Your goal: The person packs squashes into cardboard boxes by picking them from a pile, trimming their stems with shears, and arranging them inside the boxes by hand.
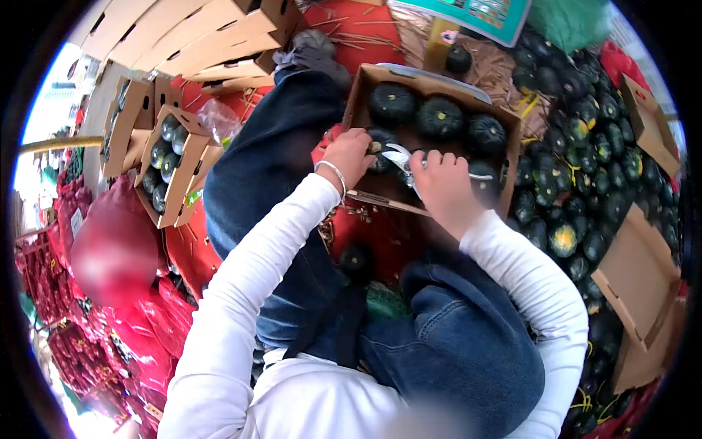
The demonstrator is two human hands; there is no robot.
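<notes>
My right hand [447, 189] is wrapped round pruning shears [399, 156], whose silver blades are parted and point left. Beside the blade tips is a round dark green kabocha squash [382, 162] with a short pale brown stem. My left hand [349, 156] is closed, fingers curled at the left side of this squash by its stem; its fingertips are partly hidden. An open cardboard box [512, 157] lies around both hands, with several more squashes [439, 117] inside. Another squash [485, 180] is partly covered by my right hand.
A large heap of dark green squashes [563, 175] lies right of the box. Loose cardboard trays [638, 274] rest on it. Filled boxes [191, 146] and red mesh sacks [80, 344] stand at left. Between my knees lies a squash [356, 261] on red ground.
</notes>
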